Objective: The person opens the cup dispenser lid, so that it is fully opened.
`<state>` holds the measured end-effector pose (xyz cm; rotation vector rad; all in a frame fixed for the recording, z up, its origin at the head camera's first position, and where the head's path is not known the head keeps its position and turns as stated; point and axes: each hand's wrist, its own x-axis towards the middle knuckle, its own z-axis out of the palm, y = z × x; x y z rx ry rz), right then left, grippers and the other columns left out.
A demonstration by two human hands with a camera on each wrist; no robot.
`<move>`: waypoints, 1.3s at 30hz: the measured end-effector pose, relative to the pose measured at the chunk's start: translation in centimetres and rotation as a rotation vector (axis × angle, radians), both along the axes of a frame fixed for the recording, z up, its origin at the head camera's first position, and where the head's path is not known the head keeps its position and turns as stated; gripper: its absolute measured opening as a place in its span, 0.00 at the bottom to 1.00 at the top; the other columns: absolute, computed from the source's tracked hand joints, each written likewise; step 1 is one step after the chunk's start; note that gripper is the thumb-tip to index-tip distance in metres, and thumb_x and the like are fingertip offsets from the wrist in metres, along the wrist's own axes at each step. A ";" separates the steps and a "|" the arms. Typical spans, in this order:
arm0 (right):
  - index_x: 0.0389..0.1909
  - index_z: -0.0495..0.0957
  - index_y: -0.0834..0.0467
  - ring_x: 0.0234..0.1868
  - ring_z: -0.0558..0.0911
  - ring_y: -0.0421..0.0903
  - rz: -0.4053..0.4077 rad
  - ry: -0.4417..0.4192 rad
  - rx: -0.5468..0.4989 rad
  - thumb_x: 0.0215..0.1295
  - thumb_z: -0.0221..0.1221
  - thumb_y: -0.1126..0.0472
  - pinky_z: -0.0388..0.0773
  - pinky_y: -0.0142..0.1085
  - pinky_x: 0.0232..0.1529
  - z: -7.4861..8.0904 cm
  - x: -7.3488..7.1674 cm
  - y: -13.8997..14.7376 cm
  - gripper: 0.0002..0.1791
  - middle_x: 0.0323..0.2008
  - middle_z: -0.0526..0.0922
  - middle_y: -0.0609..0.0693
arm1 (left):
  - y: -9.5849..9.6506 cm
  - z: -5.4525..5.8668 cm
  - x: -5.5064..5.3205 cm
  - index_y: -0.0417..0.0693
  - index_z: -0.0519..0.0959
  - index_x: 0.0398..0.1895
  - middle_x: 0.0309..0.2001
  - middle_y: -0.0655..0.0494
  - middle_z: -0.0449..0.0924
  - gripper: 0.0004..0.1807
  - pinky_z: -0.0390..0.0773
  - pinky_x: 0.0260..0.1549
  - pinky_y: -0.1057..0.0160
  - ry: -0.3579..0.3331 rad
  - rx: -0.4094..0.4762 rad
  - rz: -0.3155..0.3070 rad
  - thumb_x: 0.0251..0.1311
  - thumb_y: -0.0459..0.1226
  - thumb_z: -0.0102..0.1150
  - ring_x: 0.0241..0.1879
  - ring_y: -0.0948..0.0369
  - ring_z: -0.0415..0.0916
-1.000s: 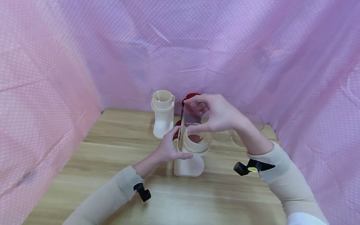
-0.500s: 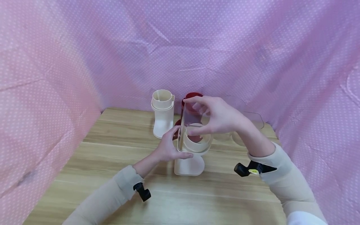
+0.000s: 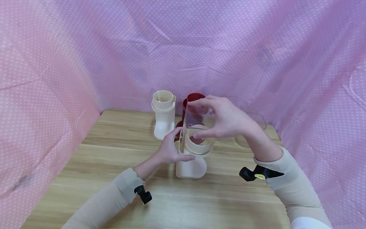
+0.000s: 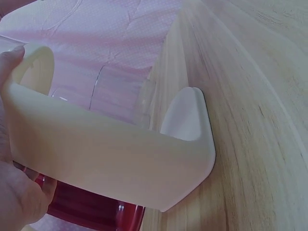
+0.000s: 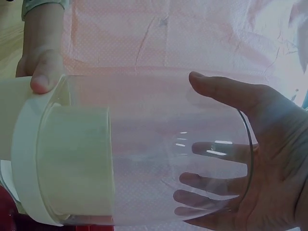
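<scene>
A cream plastic stand (image 3: 191, 169) with a flat foot and a ring collar stands upright on the table, mid-view. My left hand (image 3: 168, 152) grips its upper part, thumb across the front; in the left wrist view the stand's smooth side (image 4: 101, 144) runs from that hand down to the foot. A clear plastic container (image 5: 144, 125) sits over the collar's raised cream ring (image 5: 79, 159). My right hand (image 3: 228, 118) holds the container's upper end, the thumb on one side and the fingers spread along the other, showing through the plastic.
Another cream stand (image 3: 164, 117) is at the back left. Just behind the container stands a red one (image 3: 195, 97), partly hidden. Clear plastic pieces (image 3: 255, 119) lie at the back right. Pink dotted cloth (image 3: 183, 47) hangs around the wooden table (image 3: 128, 159).
My right hand has shifted slightly right and down at the container's upper end. The left hand keeps its grip, and the stand stays in place.
</scene>
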<state>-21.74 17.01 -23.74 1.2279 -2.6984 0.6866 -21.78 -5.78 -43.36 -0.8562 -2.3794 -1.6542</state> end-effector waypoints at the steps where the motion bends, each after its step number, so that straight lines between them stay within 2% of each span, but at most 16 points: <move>1: 0.71 0.78 0.49 0.55 0.85 0.40 0.008 -0.001 -0.004 0.46 0.84 0.44 0.84 0.42 0.56 0.1 -0.1 0.1 0.48 0.60 0.85 0.44 | 0.0 0.0 0.0 0.51 0.72 0.71 0.61 0.58 0.82 0.54 0.83 0.62 0.53 0.001 0.000 -0.002 0.34 0.46 0.89 0.60 0.58 0.80; 7: 0.69 0.80 0.54 0.49 0.88 0.42 0.038 -0.032 -0.034 0.48 0.84 0.47 0.85 0.43 0.54 0.5 -0.8 0.4 0.45 0.57 0.88 0.45 | 0.1 0.0 0.0 0.50 0.72 0.70 0.61 0.57 0.82 0.53 0.83 0.62 0.53 0.013 0.006 0.000 0.34 0.46 0.89 0.60 0.59 0.80; 14: 0.69 0.80 0.49 0.49 0.86 0.41 -0.016 -0.048 -0.015 0.47 0.84 0.45 0.85 0.41 0.55 0.8 -0.8 0.8 0.46 0.57 0.86 0.42 | 0.5 0.2 -0.3 0.50 0.73 0.70 0.59 0.57 0.83 0.54 0.83 0.62 0.52 0.023 0.014 -0.012 0.33 0.47 0.88 0.59 0.59 0.80; 17: 0.69 0.80 0.48 0.50 0.86 0.41 -0.038 -0.046 -0.015 0.46 0.84 0.45 0.84 0.42 0.55 0.8 -0.3 0.8 0.46 0.56 0.86 0.43 | 0.6 0.2 -0.4 0.49 0.73 0.69 0.58 0.57 0.83 0.53 0.84 0.61 0.54 0.028 0.008 -0.015 0.32 0.47 0.88 0.58 0.59 0.81; 21: 0.70 0.79 0.44 0.55 0.83 0.41 -0.049 -0.016 -0.028 0.42 0.86 0.43 0.82 0.44 0.58 1.0 1.1 0.5 0.50 0.56 0.84 0.42 | 0.6 0.1 -0.4 0.49 0.74 0.68 0.58 0.57 0.83 0.53 0.84 0.59 0.56 0.034 0.006 -0.013 0.31 0.47 0.89 0.57 0.59 0.81; 24: 0.70 0.79 0.43 0.56 0.82 0.41 -0.058 0.019 -0.053 0.39 0.87 0.43 0.81 0.43 0.58 1.7 2.1 0.1 0.51 0.57 0.83 0.42 | 0.5 0.2 -0.4 0.50 0.74 0.67 0.57 0.58 0.83 0.53 0.84 0.59 0.58 0.036 0.011 -0.007 0.31 0.47 0.89 0.57 0.60 0.81; 27: 0.70 0.79 0.44 0.56 0.82 0.42 -0.070 0.047 -0.078 0.41 0.87 0.46 0.81 0.44 0.58 2.5 2.5 0.2 0.50 0.57 0.83 0.44 | 0.4 0.2 -0.5 0.49 0.74 0.67 0.57 0.59 0.83 0.53 0.84 0.60 0.58 0.030 0.017 -0.003 0.31 0.46 0.89 0.57 0.60 0.81; 34: 0.70 0.78 0.44 0.57 0.81 0.47 -0.174 0.025 -0.088 0.46 0.84 0.46 0.83 0.49 0.59 3.3 1.9 1.7 0.46 0.58 0.83 0.47 | 0.3 -0.1 -0.3 0.47 0.73 0.68 0.58 0.55 0.83 0.53 0.84 0.59 0.52 0.037 0.008 -0.002 0.32 0.45 0.89 0.57 0.57 0.81; 39: 0.70 0.78 0.45 0.53 0.84 0.51 -0.270 0.019 -0.092 0.52 0.82 0.45 0.85 0.51 0.54 4.3 1.7 3.1 0.43 0.55 0.85 0.51 | 0.4 0.0 -0.1 0.45 0.73 0.68 0.58 0.52 0.83 0.53 0.85 0.58 0.53 0.053 0.011 -0.008 0.33 0.45 0.89 0.57 0.57 0.80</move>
